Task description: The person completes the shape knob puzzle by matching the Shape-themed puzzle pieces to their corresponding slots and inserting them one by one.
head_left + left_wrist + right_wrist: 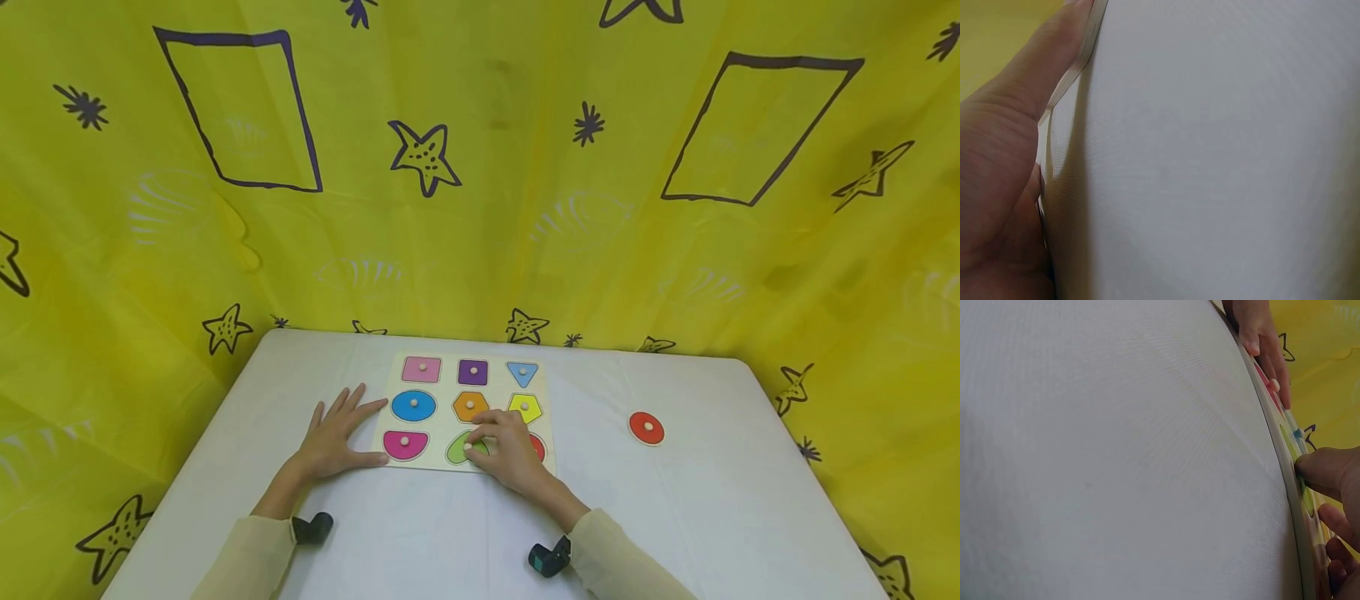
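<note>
My right hand fingers pinch the green piece's knob; left hand spread, steadying the puzzle board. Piece may jam if tilted.

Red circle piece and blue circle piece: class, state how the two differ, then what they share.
The red circle piece lies loose on the white table, right of the puzzle board; the blue circle piece sits in the board. Their colours differ. Both are round with a small knob.

A white table stands against a yellow star-printed curtain.
</note>
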`<state>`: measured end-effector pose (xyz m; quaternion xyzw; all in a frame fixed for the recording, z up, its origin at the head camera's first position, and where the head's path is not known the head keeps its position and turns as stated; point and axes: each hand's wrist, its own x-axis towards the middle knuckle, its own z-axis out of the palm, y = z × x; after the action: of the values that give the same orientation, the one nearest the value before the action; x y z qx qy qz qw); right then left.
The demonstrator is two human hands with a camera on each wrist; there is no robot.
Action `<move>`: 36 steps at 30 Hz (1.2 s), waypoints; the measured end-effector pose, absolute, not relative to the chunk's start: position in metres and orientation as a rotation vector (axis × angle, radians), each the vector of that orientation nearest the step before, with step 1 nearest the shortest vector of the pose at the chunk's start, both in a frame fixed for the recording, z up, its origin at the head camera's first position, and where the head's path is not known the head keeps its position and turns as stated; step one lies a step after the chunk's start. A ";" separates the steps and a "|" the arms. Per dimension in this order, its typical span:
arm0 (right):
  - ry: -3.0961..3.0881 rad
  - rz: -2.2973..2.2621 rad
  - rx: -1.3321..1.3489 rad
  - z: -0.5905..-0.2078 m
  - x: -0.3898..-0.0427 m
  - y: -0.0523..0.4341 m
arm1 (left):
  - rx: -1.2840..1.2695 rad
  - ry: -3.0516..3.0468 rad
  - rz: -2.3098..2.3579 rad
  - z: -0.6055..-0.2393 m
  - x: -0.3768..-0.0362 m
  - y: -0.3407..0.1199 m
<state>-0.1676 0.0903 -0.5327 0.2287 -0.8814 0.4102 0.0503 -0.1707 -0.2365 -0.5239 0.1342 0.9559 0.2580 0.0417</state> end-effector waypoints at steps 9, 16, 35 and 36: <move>-2.685 1.257 0.688 -0.532 -0.167 0.091 | 0.414 2.925 0.790 -0.521 -0.170 -0.235; -2.683 1.256 0.690 -0.532 -0.167 0.091 | 0.407 2.936 0.771 -0.523 -0.170 -0.235; -2.822 1.210 0.859 -0.502 -0.174 0.118 | 0.406 2.938 0.786 -0.526 -0.171 -0.234; -2.813 1.207 0.874 -0.500 -0.173 0.121 | 0.410 2.937 0.790 -0.526 -0.171 -0.234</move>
<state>-0.1735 0.1206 -0.5004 0.2746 -0.8834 0.3791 -0.0207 -0.1705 -0.2341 -0.5259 0.1334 0.9564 0.2572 0.0364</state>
